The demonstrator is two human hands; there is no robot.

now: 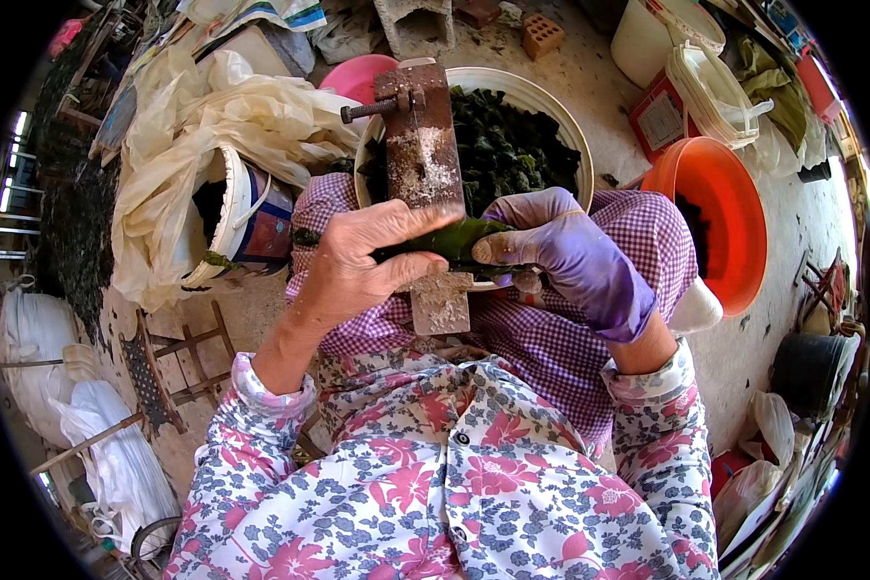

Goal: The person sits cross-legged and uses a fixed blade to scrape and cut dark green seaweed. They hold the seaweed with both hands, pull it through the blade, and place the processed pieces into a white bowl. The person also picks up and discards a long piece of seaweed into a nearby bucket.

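Observation:
My bare left hand (pixel 370 250) and my purple-gloved right hand (pixel 551 250) grip a folded strip of dark green leafy material (pixel 442 241), which looks like seaweed. Thumbs and fingers pinch it from both sides. Directly under it runs a narrow rusty plate or board (pixel 426 163) dusted with white grains, with a threaded bolt (pixel 368 110) through its far end. This piece lies across a round white tub (pixel 578 134) in front of me. Inside the tub is a heap of dark green leafy pieces (pixel 515 145). The right glove's thumb tip looks stained or worn through.
Left, a tipped bucket (pixel 261 221) holds dark material beside crumpled plastic sheeting (pixel 167 167). An orange bucket (pixel 743 225) stands right, a pink basin (pixel 359 78) behind the tub. Further off are a concrete block (pixel 415 29), a perforated brick (pixel 542 36) and a metal frame (pixel 188 355).

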